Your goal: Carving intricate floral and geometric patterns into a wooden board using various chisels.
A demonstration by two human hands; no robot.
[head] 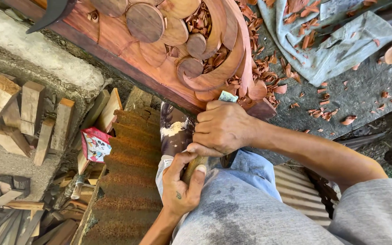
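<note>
Below the carved reddish wooden panel (168,50), both hands meet over the person's lap. The right hand (221,129) is curled shut around a tool whose pale greenish end (228,96) pokes out above the knuckles, close against the panel's lower edge. The left hand (180,188) grips a wooden handle (195,167), thumb pressed along it, just under the right hand and touching it. What kind of tool each hand holds is hard to tell, since the fingers cover most of both.

Wood chips (268,68) fill the hollows of the carving and spill onto a grey cloth (341,45) at upper right. A small red and white carton (95,144) lies beside rusty corrugated metal (128,181); its contents cannot be seen. Cut wood blocks (19,113) sit on a concrete ledge at left. A dark patterned object (173,129) sits behind the hands, partly hidden.
</note>
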